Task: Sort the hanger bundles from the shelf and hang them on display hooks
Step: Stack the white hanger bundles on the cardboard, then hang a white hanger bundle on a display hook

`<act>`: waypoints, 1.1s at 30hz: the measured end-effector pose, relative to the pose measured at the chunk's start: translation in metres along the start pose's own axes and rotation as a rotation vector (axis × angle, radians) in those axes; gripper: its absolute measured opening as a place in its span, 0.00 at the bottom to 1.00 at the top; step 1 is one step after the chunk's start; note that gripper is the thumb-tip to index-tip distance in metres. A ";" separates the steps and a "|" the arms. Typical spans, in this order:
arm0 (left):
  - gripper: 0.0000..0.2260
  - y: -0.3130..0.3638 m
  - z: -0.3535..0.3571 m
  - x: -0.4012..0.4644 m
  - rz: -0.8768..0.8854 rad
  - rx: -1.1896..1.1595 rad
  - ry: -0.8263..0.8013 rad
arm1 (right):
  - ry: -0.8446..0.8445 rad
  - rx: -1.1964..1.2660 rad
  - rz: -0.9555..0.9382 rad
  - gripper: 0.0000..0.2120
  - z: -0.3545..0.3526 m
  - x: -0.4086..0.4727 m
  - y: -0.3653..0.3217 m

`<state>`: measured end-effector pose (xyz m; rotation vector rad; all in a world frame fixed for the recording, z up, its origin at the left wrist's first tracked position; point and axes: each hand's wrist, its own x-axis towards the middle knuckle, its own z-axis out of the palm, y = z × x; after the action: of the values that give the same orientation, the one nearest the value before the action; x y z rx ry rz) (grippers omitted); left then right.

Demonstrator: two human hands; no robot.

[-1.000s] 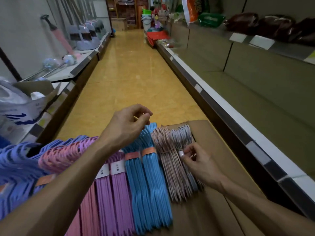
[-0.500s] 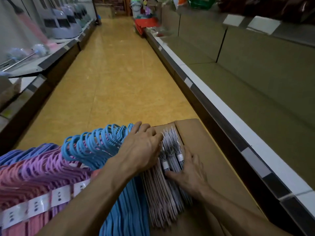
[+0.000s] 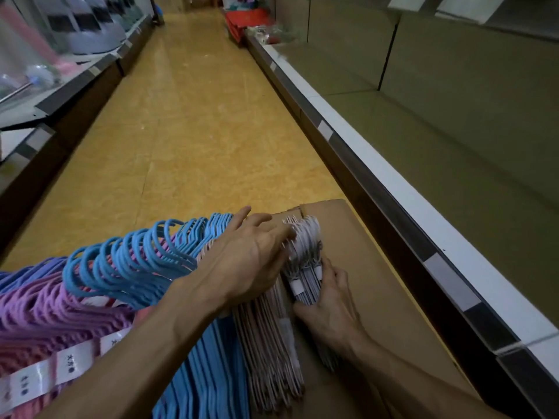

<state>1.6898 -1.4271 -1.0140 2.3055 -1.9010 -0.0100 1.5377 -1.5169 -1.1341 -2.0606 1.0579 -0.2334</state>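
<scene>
Bundles of hangers lie side by side on a cardboard box [image 3: 357,237]: purple [image 3: 39,309], blue [image 3: 130,261], pale pink [image 3: 269,352] and a white-grey bundle [image 3: 305,255] at the right. My left hand [image 3: 248,258] lies palm down across the hooks of the pink and white-grey bundles, fingers spread. My right hand [image 3: 329,300] grips the white-grey bundle from its right side near a white band. White labels wrap the purple and pink bundles at the lower left.
A shelf unit with a white edge strip [image 3: 393,207] runs along the right, its boards bare. The yellow aisle floor [image 3: 187,131] stretches ahead. A left shelf [image 3: 60,83] holds dustpans and brushes. A red basket [image 3: 245,19] sits far down the aisle.
My left hand has moved from the blue hooks onto the pink and white-grey bundles. My right hand has closed on the white-grey bundle. The view has tilted downward.
</scene>
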 end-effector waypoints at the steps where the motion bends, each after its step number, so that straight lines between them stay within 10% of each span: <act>1: 0.16 0.003 0.001 0.003 0.013 0.002 -0.011 | 0.007 -0.005 0.010 0.51 -0.002 0.001 0.001; 17: 0.16 0.016 0.008 0.022 0.046 -0.296 0.110 | 0.209 -0.119 0.107 0.45 0.007 0.016 0.005; 26: 0.10 -0.011 -0.011 0.027 -0.506 -1.036 0.397 | 0.120 0.360 -0.067 0.30 -0.072 0.034 -0.021; 33: 0.30 -0.014 -0.007 0.033 -0.775 -1.313 0.449 | 0.003 0.625 -0.159 0.26 -0.094 0.033 -0.055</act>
<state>1.7106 -1.4559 -1.0053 1.6353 -0.3637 -0.5668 1.5471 -1.5760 -1.0377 -1.5696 0.7018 -0.5702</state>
